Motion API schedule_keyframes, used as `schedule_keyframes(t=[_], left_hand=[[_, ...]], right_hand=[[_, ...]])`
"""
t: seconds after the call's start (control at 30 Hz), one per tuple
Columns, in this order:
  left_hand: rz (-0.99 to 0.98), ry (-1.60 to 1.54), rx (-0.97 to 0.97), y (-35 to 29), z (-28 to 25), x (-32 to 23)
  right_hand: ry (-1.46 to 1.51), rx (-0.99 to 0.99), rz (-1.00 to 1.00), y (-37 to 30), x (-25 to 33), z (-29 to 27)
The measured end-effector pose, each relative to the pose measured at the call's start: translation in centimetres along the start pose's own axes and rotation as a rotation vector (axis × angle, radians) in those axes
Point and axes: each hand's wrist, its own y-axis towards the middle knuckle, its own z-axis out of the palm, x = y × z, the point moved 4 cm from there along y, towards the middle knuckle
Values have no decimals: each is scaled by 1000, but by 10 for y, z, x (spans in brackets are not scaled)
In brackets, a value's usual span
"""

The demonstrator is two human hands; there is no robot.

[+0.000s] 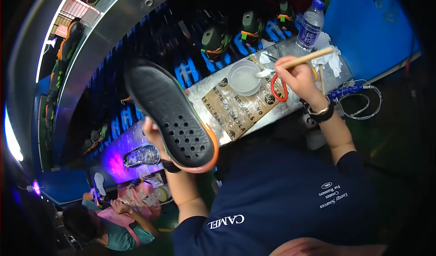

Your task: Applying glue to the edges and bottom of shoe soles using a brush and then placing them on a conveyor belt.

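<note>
My left hand [152,133] grips a black shoe sole [175,115] with an orange edge from behind. The sole's inner face is turned up, and round holes dot its heel. My fingers are partly hidden behind it. In my right hand [299,80] is a brush [313,56] with a pale wooden handle. Its white bristles are at the right rim of a clear plastic bowl [234,87] of whitish liquid. The bowl rests on a printed brown paper sheet [222,108]. Red scissor handles [278,95] lie just below my right hand.
A purple-capped water bottle [311,24] and crumpled white tissue [334,58] stand at the bench's far right. Behind the bench, dark shoe uppers [215,40] sit on blue holders. A coiled cord [363,92] hangs beyond the right end. Another person [122,224] works at lower left.
</note>
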Motion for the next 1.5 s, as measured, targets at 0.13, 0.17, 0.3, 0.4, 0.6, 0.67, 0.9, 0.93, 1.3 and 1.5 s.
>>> schedule_keyframes(t=[0.13, 0.17, 0.3, 0.4, 0.6, 0.67, 0.9, 0.93, 1.3, 1.5], left_hand=[[-289, -361, -60, -33, -46, 49], [-304, -343, -58, -43, -54, 55], [-371, -292, 48, -61, -58, 68], [-355, -115, -4, -58, -86, 75], [-45, 347, 42, -3, -42, 33], [97, 435, 164, 19, -22, 25], [132, 664, 412, 43, 40, 10], [164, 637, 435, 44, 48, 9], [97, 748, 508, 40, 69, 6], [196, 926, 430, 34, 77, -1]], right_hand=[[-156, 52, 45, 19, -25, 23], [-234, 102, 57, 19, -26, 28], [-452, 198, 31, 22, -39, 36], [-451, 210, 41, 21, -45, 37], [-346, 100, 30, 16, -14, 31], [-193, 104, -60, 12, 2, 30], [-128, 295, -131, -13, 42, 43], [-117, 314, -32, -15, 43, 45], [-190, 270, -333, -1, 54, 46], [-198, 312, -206, -15, 50, 46]])
